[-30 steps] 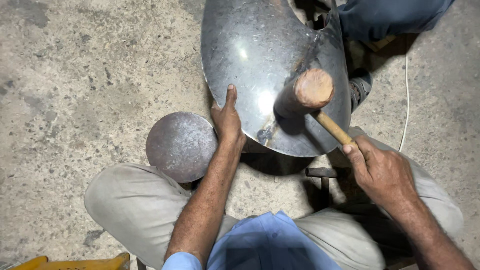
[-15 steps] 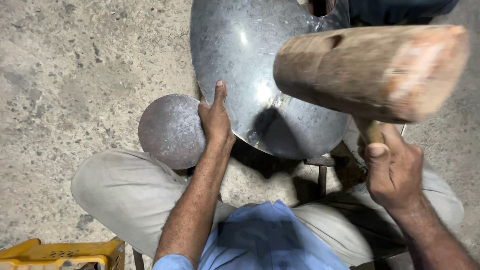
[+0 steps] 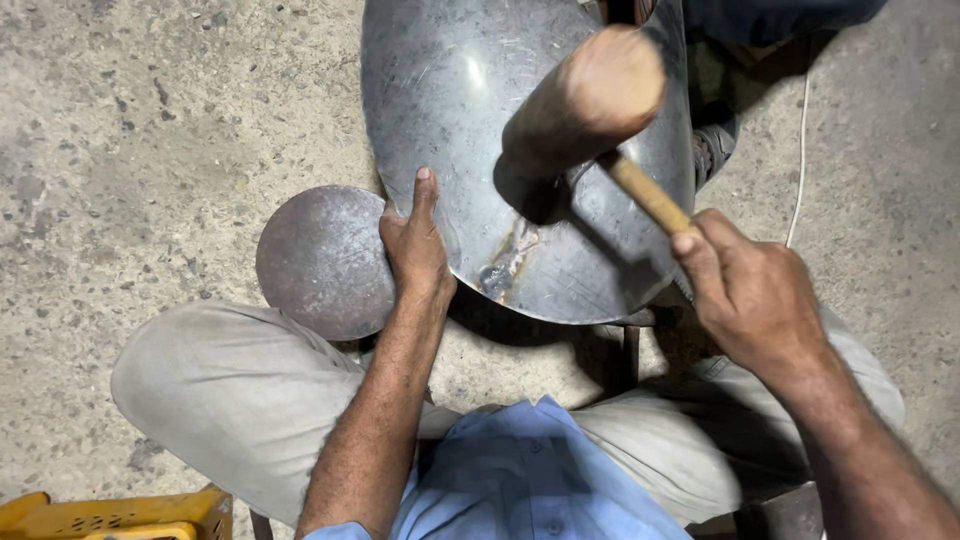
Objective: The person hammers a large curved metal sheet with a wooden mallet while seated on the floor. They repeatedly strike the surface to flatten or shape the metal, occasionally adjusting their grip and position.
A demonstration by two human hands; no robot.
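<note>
A large curved sheet of shiny grey metal [image 3: 450, 110] lies in front of me, with a scorched weld mark near its lower edge. My left hand [image 3: 415, 245] rests flat on its left rim, thumb up along the edge. My right hand [image 3: 750, 290] grips the pale wooden handle of a mallet [image 3: 590, 100]. The mallet's thick round wooden head hangs just above the middle of the sheet and casts a shadow on it.
A small dark metal disc [image 3: 320, 260] lies on the concrete floor by my left knee. A yellow plastic crate [image 3: 110, 515] sits at the bottom left. Another person's shoe [image 3: 712, 150] and blue trouser leg [image 3: 780, 15] are at the top right, beside a thin white cable [image 3: 800, 150].
The mallet was down on the sheet, swung up close to the camera, and has come back down toward the sheet. My left hand stayed on the rim.
</note>
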